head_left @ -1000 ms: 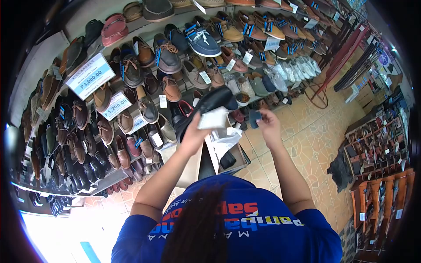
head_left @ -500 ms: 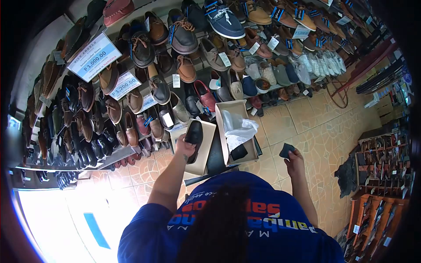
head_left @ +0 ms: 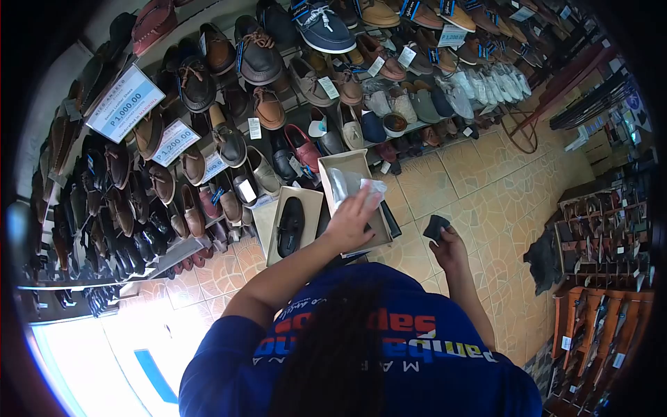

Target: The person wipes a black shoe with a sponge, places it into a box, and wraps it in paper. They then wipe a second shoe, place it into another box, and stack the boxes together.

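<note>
My left hand [head_left: 351, 221] reaches over an open shoe box [head_left: 335, 162], its fingers closed on a crumpled clear plastic bag [head_left: 338, 183]. Part of the bag sticks up white past the fingertips, and the palm hides much of the box. Left of it, a black leather shoe [head_left: 291, 226] lies in a second tan box part [head_left: 314, 206]. Out to the right, over the floor, my right hand [head_left: 450, 249] pinches a small, dark, square-edged pad [head_left: 435, 227] between thumb and fingers.
Shelves of shoes with price signs [head_left: 125, 104] fill the front and left. Tiled floor [head_left: 479, 181] runs to the right, where wooden racks [head_left: 597, 340] stand. A dark hanging piece [head_left: 544, 260] is beside them. Bright light comes from an opening [head_left: 90, 361] at lower left.
My left hand has let go of the black shoe, now lying in the box, and moved right onto the plastic bag. My right hand still holds the dark pad. The view has shifted slightly.
</note>
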Tool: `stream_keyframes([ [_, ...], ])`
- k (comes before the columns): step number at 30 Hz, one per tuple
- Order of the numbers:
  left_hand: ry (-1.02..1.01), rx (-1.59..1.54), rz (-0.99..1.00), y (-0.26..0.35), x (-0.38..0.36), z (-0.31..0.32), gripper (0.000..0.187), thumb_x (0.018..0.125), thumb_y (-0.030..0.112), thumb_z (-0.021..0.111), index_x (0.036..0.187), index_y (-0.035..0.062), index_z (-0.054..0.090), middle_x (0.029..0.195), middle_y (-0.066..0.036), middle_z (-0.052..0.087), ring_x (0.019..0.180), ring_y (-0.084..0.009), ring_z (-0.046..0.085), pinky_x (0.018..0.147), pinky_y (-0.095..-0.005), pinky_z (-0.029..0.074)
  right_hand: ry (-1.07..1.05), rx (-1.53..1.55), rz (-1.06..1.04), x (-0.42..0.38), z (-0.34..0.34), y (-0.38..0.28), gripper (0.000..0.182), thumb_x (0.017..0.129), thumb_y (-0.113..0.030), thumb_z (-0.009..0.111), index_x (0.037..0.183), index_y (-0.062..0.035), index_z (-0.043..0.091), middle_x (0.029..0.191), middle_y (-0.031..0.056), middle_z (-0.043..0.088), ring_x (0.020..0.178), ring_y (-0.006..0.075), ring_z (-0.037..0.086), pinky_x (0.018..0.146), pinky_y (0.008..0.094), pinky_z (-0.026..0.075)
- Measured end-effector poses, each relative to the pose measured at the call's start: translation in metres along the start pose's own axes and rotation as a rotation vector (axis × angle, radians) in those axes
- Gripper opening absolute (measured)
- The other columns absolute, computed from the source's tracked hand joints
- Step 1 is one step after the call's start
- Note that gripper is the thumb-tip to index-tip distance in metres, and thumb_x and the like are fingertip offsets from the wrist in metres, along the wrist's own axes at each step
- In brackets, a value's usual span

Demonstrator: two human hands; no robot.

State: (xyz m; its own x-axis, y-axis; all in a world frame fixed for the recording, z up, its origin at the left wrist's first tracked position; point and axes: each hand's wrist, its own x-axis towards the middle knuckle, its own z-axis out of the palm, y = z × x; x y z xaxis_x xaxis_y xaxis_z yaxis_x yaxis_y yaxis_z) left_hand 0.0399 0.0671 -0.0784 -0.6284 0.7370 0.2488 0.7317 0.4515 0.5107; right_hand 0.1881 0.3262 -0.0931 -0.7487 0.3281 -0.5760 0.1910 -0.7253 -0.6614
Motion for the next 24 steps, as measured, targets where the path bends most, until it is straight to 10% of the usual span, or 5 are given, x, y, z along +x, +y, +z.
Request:
stream_keyframes([
  [5,0.32,-0.21,-0.499,-0.046,-0.025,0.011,0.06,0.078,0.0,0.054,0.134,0.0089,0.036,0.094,-0.014,0.057,0.088,-0.0291,0.06,0.074,-0.0391,0.05,-0.062,-0.017,-0.035,-0.003,0.013,0.001,0.02,0.089,-0.006,0.051,0.108,-0.0099,0.055,0.098,0.002,0.062,0.088,0.0142,0.058,0.074,0.0337,0.042],
  [13,0.928,-0.903,-1.914,-0.062,-0.122,-0.03,0.068,0.071,0.01,0.068,0.13,0.0024,0.033,0.121,-0.017,0.047,0.112,-0.0337,0.049,0.093,-0.0458,0.042,0.004,0.149,0.003,-0.005,-0.01,0.004,0.023,0.092,-0.014,0.049,0.115,-0.012,0.052,0.111,0.0041,0.06,0.097,0.0213,0.058,0.089,0.0454,0.039],
  [15,0.795,-0.02,-1.216,-0.063,-0.116,0.015,0.077,0.068,0.009,0.072,0.131,0.0025,0.028,0.12,-0.017,0.048,0.116,-0.0332,0.044,0.099,-0.0445,0.035,-0.029,0.197,0.025,-0.009,-0.008,0.002,0.024,0.092,-0.017,0.049,0.116,-0.0128,0.051,0.113,0.0046,0.059,0.099,0.0225,0.057,0.093,0.0478,0.037],
  [19,0.196,-0.181,-0.112,-0.008,-0.021,-0.008,0.059,0.066,0.014,0.071,0.118,0.0008,0.045,0.118,-0.015,0.051,0.115,-0.0288,0.045,0.101,-0.0433,0.031,-0.086,0.216,0.085,-0.007,-0.002,0.003,0.025,0.093,-0.023,0.049,0.117,-0.0145,0.051,0.113,0.0047,0.06,0.099,0.0228,0.058,0.094,0.0477,0.036],
  [24,-0.44,0.471,0.418,-0.058,0.004,0.081,0.063,0.06,0.03,0.077,0.115,0.0085,0.055,0.114,-0.013,0.058,0.114,-0.0276,0.05,0.103,-0.0462,0.028,-0.153,0.215,0.11,-0.01,0.012,-0.002,0.026,0.093,-0.027,0.051,0.117,-0.016,0.051,0.107,0.0031,0.063,0.095,0.0212,0.06,0.09,0.0428,0.039],
])
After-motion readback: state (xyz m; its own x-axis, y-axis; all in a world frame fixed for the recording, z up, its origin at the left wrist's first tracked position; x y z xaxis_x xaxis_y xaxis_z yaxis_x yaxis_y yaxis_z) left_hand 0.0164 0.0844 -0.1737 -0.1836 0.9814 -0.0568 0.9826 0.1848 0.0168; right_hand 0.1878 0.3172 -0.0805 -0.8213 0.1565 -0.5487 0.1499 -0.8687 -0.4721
